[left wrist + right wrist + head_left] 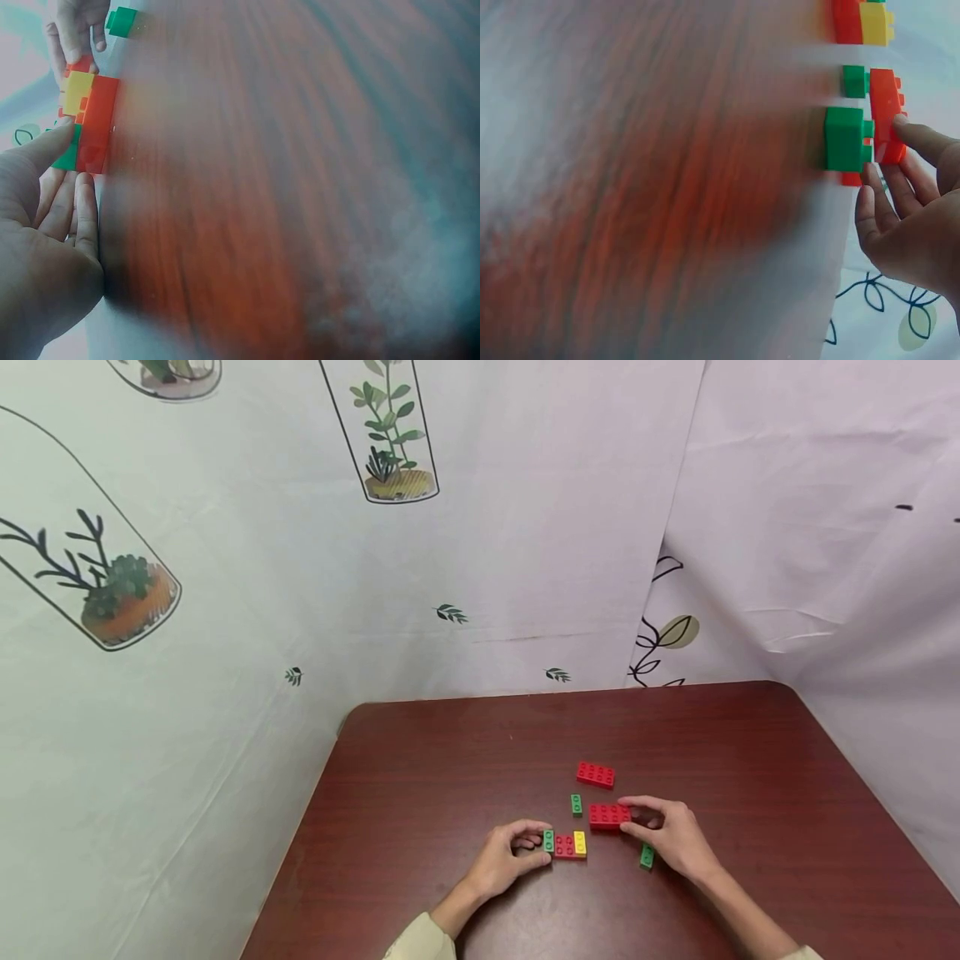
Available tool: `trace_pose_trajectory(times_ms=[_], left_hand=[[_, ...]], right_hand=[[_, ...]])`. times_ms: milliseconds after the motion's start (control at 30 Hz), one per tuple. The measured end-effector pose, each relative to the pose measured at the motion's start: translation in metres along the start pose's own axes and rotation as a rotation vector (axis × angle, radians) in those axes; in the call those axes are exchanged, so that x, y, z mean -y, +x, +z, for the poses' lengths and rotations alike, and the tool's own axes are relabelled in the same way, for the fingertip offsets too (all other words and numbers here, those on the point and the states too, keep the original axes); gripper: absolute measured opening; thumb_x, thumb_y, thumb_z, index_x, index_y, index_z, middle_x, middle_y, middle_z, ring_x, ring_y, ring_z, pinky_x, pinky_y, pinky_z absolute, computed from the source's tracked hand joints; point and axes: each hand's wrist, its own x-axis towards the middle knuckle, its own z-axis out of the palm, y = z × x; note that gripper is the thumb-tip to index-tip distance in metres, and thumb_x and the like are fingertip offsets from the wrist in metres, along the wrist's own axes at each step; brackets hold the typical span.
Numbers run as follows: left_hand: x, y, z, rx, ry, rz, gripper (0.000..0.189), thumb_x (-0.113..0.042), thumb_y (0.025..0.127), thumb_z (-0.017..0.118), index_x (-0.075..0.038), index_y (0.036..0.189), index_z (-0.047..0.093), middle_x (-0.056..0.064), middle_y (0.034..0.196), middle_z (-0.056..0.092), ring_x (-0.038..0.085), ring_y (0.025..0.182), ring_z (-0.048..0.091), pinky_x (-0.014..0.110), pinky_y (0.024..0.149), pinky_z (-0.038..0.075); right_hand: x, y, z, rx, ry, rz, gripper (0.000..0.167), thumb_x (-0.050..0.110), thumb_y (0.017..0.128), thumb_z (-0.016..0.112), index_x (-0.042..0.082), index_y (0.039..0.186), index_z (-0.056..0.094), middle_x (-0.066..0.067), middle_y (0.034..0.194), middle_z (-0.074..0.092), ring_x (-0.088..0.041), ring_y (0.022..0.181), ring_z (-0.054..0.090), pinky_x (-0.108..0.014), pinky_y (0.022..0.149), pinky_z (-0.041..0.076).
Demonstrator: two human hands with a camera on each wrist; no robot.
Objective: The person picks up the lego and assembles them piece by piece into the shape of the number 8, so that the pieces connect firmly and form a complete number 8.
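Currently left hand pinching stack at green end, right hand pinching red brick, loose red brick nearest far edge of table

Your left grip pinches the green block mounted, like the yellow block, on a red brick.

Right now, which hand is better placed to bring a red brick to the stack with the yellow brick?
Probably the right hand: it pinches a red brick, while the left hand holds the stack at its green brick.
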Motion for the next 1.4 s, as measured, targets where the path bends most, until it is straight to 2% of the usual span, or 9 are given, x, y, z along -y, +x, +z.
trace_pose_trajectory(times_ms=[133, 333, 667, 733, 967, 1167, 1400], left_hand=[[0.001, 0.000, 0.000, -0.002, -0.002, -0.007, 0.035, -0.008, 0.091, 0.085, -0.011, 0.125, 0.076, -0.003, 0.109, 0.075, 0.011, 0.099, 0.068, 0.028, 0.090, 0.057], [0.000, 0.000, 0.000, -0.002, 0.004, -0.001, 0.035, -0.008, 0.091, 0.085, -0.011, 0.125, 0.076, -0.003, 0.109, 0.075, 0.010, 0.099, 0.068, 0.028, 0.090, 0.057], [0.000, 0.000, 0.000, -0.009, 0.016, 0.002, 0.034, -0.009, 0.092, 0.085, -0.013, 0.124, 0.077, -0.003, 0.109, 0.075, 0.010, 0.099, 0.069, 0.028, 0.090, 0.057], [0.000, 0.000, 0.000, -0.009, 0.019, 0.002, 0.033, -0.010, 0.092, 0.085, -0.014, 0.124, 0.077, -0.003, 0.109, 0.075, 0.010, 0.099, 0.069, 0.029, 0.090, 0.057], [-0.002, -0.001, 0.000, -0.009, 0.031, 0.002, 0.033, -0.011, 0.092, 0.086, -0.014, 0.124, 0.077, -0.004, 0.108, 0.075, 0.009, 0.098, 0.068, 0.028, 0.089, 0.057], [-0.001, 0.000, 0.000, -0.013, 0.025, -0.006, 0.033, -0.011, 0.091, 0.086, -0.010, 0.123, 0.076, -0.004, 0.109, 0.075, 0.008, 0.096, 0.068, 0.026, 0.088, 0.057], [-0.002, 0.000, 0.000, -0.013, 0.028, -0.006, 0.034, -0.011, 0.092, 0.086, -0.008, 0.124, 0.076, -0.002, 0.112, 0.075, 0.009, 0.098, 0.069, 0.026, 0.090, 0.057]], right_hand=[[0.007, 0.000, 0.003, 0.015, 0.030, 0.017, 0.035, 0.006, 0.087, 0.088, 0.006, 0.121, 0.079, -0.003, 0.095, 0.078, -0.012, 0.069, 0.063, -0.025, 0.061, 0.053], [0.018, -0.001, 0.009, 0.034, 0.079, 0.047, 0.036, 0.007, 0.088, 0.087, 0.006, 0.123, 0.078, -0.002, 0.089, 0.075, -0.013, 0.064, 0.058, -0.025, 0.053, 0.045], [0.030, -0.004, 0.023, 0.053, 0.158, 0.066, 0.033, 0.007, 0.088, 0.087, 0.008, 0.120, 0.079, -0.004, 0.095, 0.078, -0.017, 0.069, 0.064, -0.024, 0.055, 0.045], [0.031, -0.005, 0.027, 0.061, 0.176, 0.060, 0.032, 0.007, 0.088, 0.087, 0.008, 0.120, 0.079, -0.005, 0.098, 0.079, -0.018, 0.071, 0.066, -0.024, 0.056, 0.047], [0.034, -0.010, 0.037, 0.083, 0.224, 0.009, 0.032, 0.009, 0.089, 0.087, 0.005, 0.120, 0.079, -0.009, 0.106, 0.079, -0.014, 0.081, 0.072, -0.025, 0.072, 0.058], [0.036, -0.014, 0.045, 0.072, 0.272, -0.054, 0.034, 0.006, 0.088, 0.087, 0.000, 0.120, 0.078, -0.012, 0.106, 0.080, -0.015, 0.085, 0.074, -0.026, 0.074, 0.059], [0.035, -0.016, 0.052, 0.057, 0.264, -0.047, 0.035, 0.006, 0.086, 0.089, 0.004, 0.119, 0.079, -0.011, 0.105, 0.080, -0.014, 0.085, 0.074, -0.026, 0.073, 0.059]])
